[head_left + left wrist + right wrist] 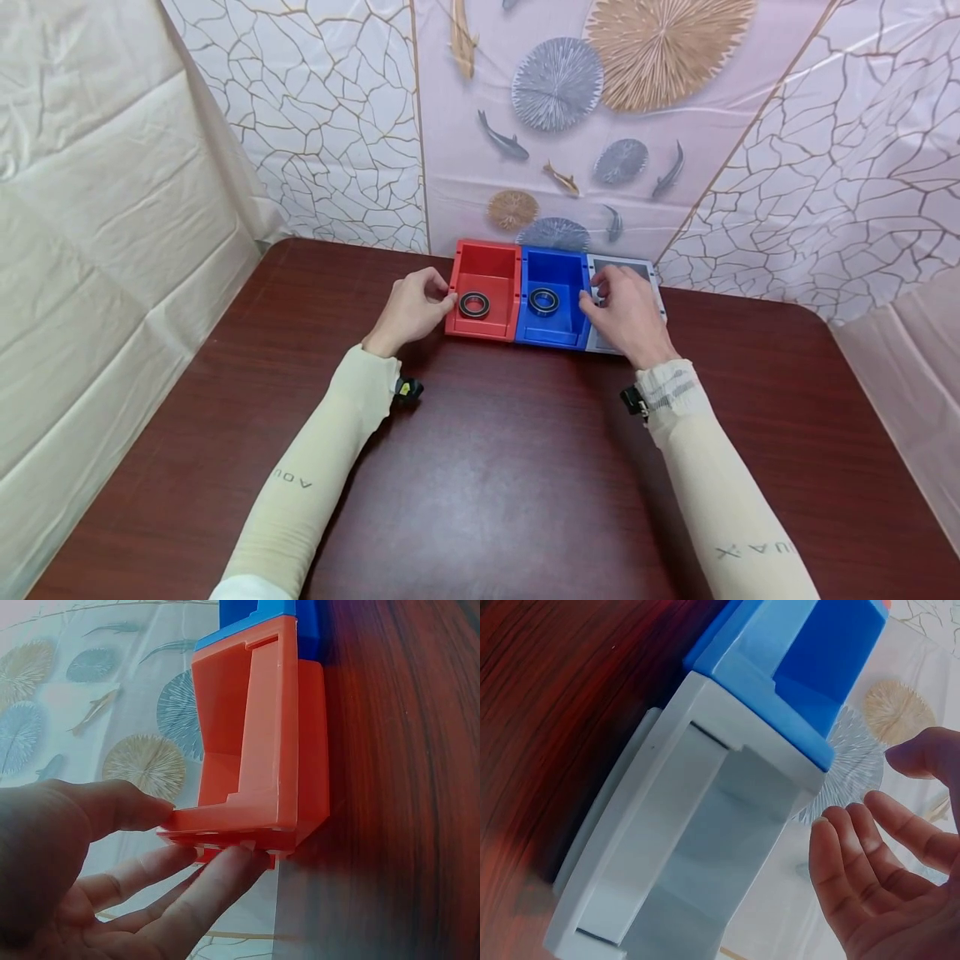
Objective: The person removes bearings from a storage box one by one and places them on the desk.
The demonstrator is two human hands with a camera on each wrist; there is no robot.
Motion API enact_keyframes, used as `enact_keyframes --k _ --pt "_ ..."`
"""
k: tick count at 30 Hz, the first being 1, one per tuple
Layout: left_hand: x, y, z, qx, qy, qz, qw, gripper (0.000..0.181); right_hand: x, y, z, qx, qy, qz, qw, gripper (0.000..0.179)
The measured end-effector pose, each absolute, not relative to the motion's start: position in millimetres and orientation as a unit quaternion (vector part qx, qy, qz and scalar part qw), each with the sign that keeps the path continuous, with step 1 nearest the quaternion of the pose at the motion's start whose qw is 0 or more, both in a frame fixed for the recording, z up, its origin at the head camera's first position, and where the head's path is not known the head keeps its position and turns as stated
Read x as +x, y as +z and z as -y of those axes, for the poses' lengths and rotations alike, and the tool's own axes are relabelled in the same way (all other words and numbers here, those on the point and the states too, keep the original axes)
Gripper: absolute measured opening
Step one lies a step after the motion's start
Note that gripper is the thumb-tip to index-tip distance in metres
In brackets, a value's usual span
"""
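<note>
My left hand (412,309) pinches the left side wall of the red bin (487,273), with the thumb at the rim and the fingers against the outside in the left wrist view. Inside this bin lies a ball bearing (483,312), a black ring. Another ball bearing (553,307) lies in the blue bin (558,268), joined to the red one's right. My right hand (628,312) is over the grey bin (658,302), its fingers loosely bent and holding nothing. In the right wrist view the fingers are apart from the bins. The hand partly hides the grey bin's inside in the head view.
The three bins stand in a row at the back of the dark red wooden table (480,467). Right behind them hangs a patterned cloth (465,183). A pale cloth (112,250) hangs along the left side.
</note>
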State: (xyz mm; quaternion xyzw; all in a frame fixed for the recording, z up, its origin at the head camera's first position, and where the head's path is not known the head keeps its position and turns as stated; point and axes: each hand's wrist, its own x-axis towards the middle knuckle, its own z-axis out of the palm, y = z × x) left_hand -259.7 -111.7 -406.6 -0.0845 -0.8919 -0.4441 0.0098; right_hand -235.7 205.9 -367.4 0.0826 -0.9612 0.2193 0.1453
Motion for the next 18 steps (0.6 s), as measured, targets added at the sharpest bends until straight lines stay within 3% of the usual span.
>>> enact_keyframes --k 18 --pt "-260.1 -407.1 111.4 -0.093 -0.444 0.891 0.009 0.013 -236.7 -368.4 -183.6 0.087 0.249 0.958 0.116 0.028"
